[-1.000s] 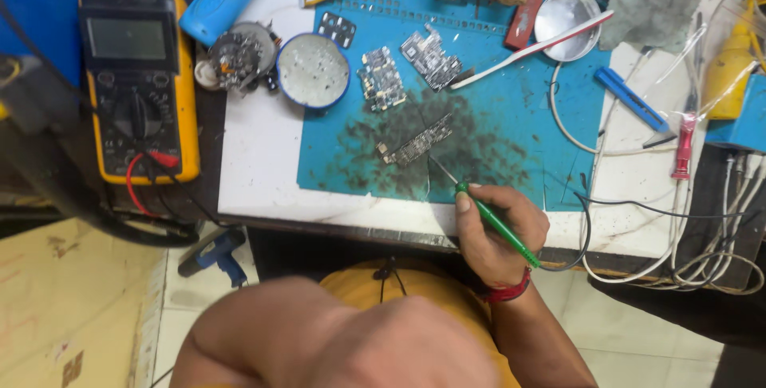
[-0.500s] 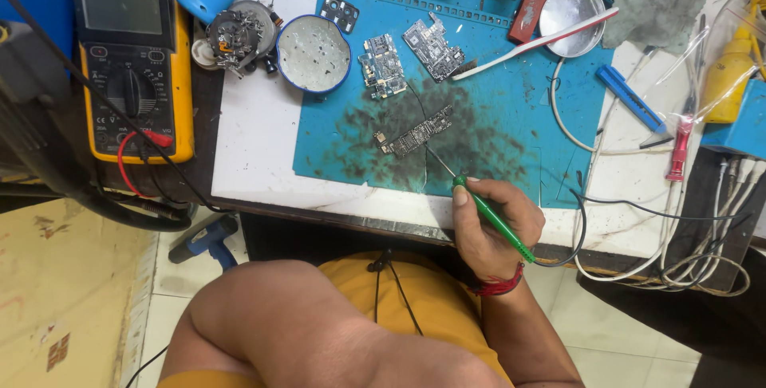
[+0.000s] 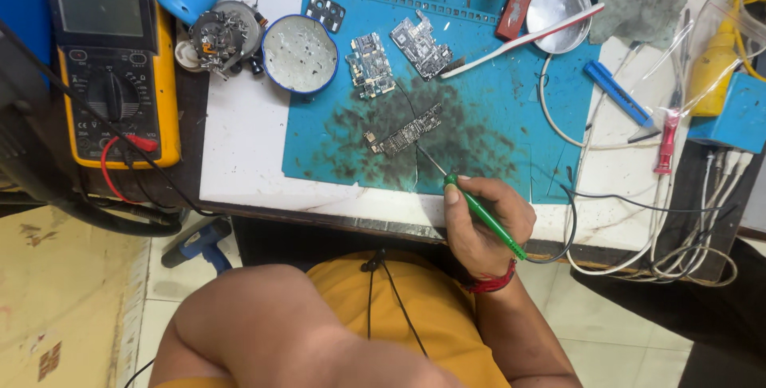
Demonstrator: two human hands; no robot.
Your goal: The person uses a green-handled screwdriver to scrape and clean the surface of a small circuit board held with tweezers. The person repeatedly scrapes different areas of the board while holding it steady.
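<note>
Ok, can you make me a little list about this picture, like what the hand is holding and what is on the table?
right hand: holds a green-handled tool, thin tip aimed at a small circuit board
left hand: not in view
mat: blue work mat, sooty in the middle
other boards: two more boards above it
left of mat: round tin; yellow multimeter
right side: white cables
</note>
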